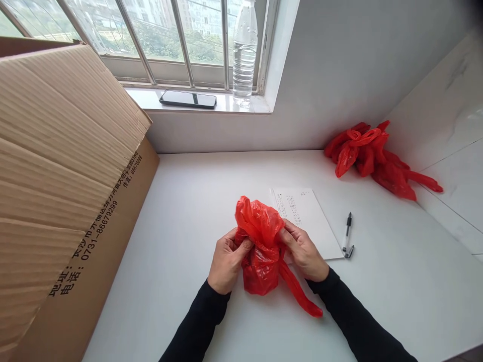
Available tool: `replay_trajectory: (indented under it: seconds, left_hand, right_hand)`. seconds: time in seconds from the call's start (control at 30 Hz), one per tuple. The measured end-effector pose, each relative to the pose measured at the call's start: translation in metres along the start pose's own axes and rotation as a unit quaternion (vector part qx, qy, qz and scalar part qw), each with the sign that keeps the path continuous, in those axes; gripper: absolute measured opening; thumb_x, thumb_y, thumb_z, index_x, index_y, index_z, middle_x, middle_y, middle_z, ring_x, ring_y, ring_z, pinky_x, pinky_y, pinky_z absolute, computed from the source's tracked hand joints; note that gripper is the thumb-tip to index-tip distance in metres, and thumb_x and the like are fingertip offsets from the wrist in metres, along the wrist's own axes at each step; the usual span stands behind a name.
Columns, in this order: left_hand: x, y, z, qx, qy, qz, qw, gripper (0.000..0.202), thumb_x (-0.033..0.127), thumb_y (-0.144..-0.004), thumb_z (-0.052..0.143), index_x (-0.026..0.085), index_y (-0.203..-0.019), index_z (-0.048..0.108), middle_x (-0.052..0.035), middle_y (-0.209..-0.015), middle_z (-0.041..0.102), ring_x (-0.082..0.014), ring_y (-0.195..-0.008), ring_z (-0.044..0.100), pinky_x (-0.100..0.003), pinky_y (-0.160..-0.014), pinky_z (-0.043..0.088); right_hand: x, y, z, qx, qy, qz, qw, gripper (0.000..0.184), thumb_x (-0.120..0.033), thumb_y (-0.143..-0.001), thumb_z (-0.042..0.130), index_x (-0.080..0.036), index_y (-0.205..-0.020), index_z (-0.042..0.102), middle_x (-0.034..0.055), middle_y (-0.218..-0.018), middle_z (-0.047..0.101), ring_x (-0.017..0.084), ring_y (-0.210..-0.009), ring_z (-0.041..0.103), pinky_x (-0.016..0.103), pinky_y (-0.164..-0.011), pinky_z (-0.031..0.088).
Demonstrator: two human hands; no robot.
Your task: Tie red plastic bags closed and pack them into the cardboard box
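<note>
A crumpled red plastic bag point(262, 271) is held between my two hands above the white table. My left hand point(228, 261) pinches its left side, thumb on top and fingers curled behind. On the other side my right hand point(304, 251) grips the bag near its gathered neck, its fingertips partly hidden by the plastic. One long handle of the bag trails down to the lower right, below my right hand. Whether anything is inside the bag I cannot tell.
On the left stands a large cardboard box point(113, 241) with a raised flap. Behind my right hand lies paper with writing point(320, 226), beside a pen point(348, 226). More red plastic bags point(372, 156) are heaped at the back right. The windowsill holds a phone point(187, 99) and a water bottle point(244, 65).
</note>
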State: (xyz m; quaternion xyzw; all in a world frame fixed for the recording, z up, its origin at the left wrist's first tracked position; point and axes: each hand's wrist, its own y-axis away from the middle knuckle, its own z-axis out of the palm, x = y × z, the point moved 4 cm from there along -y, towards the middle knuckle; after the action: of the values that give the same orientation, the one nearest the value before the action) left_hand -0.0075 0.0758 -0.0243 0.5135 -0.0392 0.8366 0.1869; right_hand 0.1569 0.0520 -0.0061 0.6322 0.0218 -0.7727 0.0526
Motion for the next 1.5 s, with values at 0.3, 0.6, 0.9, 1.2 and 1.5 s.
replay_trajectory:
  seconds: [0.3,0.6,0.9,1.2,1.5]
  left_hand:
    - [0.004,0.000,-0.001,0.062,0.108,-0.011,0.992,0.020,0.028,-0.077,0.078,0.018,-0.093,0.070,-0.0031,-0.087,0.072,-0.0195,-0.083,0.067,-0.028,-0.075,0.053]
    - [0.007,0.004,0.001,0.012,0.113,-0.052,0.992,0.024,0.034,-0.085,0.065,0.018,-0.103,0.070,-0.0043,-0.088,0.070,-0.0172,-0.076,0.063,-0.025,-0.064,0.051]
    - [0.003,0.003,0.004,-0.027,0.044,-0.041,0.998,0.032,0.040,-0.090,0.066,0.020,-0.115,0.069,-0.0072,-0.104,0.071,-0.0217,-0.092,0.067,-0.027,-0.073,0.052]
    - [0.001,0.003,0.007,-0.071,0.006,-0.048,0.996,0.039,0.031,-0.085,0.074,0.021,-0.121,0.064,-0.0100,-0.112,0.070,-0.0225,-0.094,0.066,-0.030,-0.077,0.055]
    - [0.000,0.002,0.000,0.025,0.082,-0.060,0.994,0.041,0.034,-0.080,0.079,0.022,-0.117,0.065,-0.0077,-0.112,0.070,-0.0237,-0.101,0.067,-0.031,-0.082,0.057]
  right_hand:
    - [-0.003,0.003,0.005,-0.056,0.022,-0.003,0.998,0.043,-0.033,-0.094,0.064,-0.025,-0.135,0.055,0.0075,-0.125,0.066,0.023,-0.114,0.062,0.040,-0.100,0.049]
    - [0.004,0.000,-0.003,0.019,-0.005,0.012,1.000,0.023,-0.038,-0.093,0.065,-0.024,-0.111,0.066,0.0032,-0.099,0.071,0.018,-0.088,0.066,0.030,-0.081,0.051]
    - [0.007,0.002,0.001,0.023,-0.048,0.001,0.999,0.024,-0.038,-0.094,0.064,-0.026,-0.115,0.065,0.0006,-0.097,0.071,0.015,-0.076,0.065,0.028,-0.074,0.051]
    - [-0.007,0.000,0.003,0.023,-0.204,0.014,0.979,0.037,-0.036,-0.097,0.057,-0.028,-0.133,0.055,0.0050,-0.124,0.067,0.025,-0.111,0.064,0.038,-0.094,0.052]
    - [-0.005,-0.003,0.006,-0.032,-0.052,0.003,0.998,0.037,-0.035,-0.096,0.062,-0.030,-0.133,0.058,0.0036,-0.127,0.066,0.023,-0.117,0.061,0.038,-0.102,0.048]
